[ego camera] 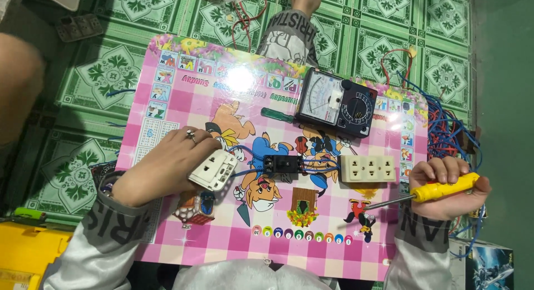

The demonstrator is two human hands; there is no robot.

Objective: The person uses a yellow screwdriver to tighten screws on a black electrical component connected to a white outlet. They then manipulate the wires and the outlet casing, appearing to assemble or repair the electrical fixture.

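White socket block (213, 170) sits in the left hand (161, 167), just left of the black relay module (282, 165) at the middle of the pink table (222, 234). Fingers curled over its top, closed on it; ring on one finger. Block is tilted, socket face up, lower corner looks to rest on the table. Blue wires (245, 156) run from it to the relay.

Right of the relay, touching or nearly so: cream three-way socket strip (368, 168), lying flat. Wires bridge relay and strip.

Further right of the relay, past the strip: right hand (445, 187), fingers wrapped tight round the yellow handle of a screwdriver (439, 188). Shaft points back toward the relay, tip low over the table just below the strip; can't tell if it touches.

Above-right of the relay: black analog multimeter (335, 102), face up. Green-handled screwdriver (277, 114) lies just left of the meter, above the relay.

Below-left of the relay, under the left hand: small box-shaped part (196, 207), detail unclear.

Far right of the relay, off the table edge: tangle of blue and red wire (448, 128) on the green patterned floor (111, 73). Yellow case (22, 251) far lower left.
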